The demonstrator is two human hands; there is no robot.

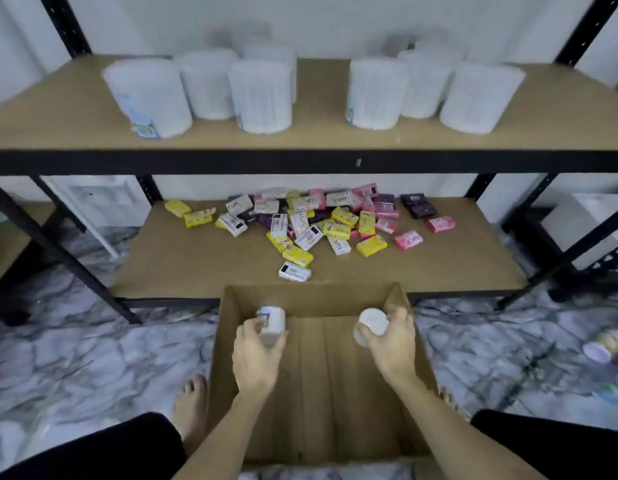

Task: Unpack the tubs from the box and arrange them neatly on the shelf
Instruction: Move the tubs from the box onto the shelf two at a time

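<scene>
Cardboard box (321, 382), open-topped, on a marbled floor (92, 344) before a black-framed shelf unit; interior otherwise bare. Left hand (255, 355), fingers curled around a white tub (272, 323) with a printed label, held over the box's left side. Right hand (392, 344), fingers closed on a second white tub (371, 325), its round end facing the camera, over the box's right side. Upper shelf (318, 136): two clusters of blurred white tubs, one group left (203, 91), one group right (435, 91), standing upright. Lower shelf (196, 261): loose heap of soap bars (321, 220) in yellow, pink, white and purple wrappers. Bare foot (191, 407) left of the box
</scene>
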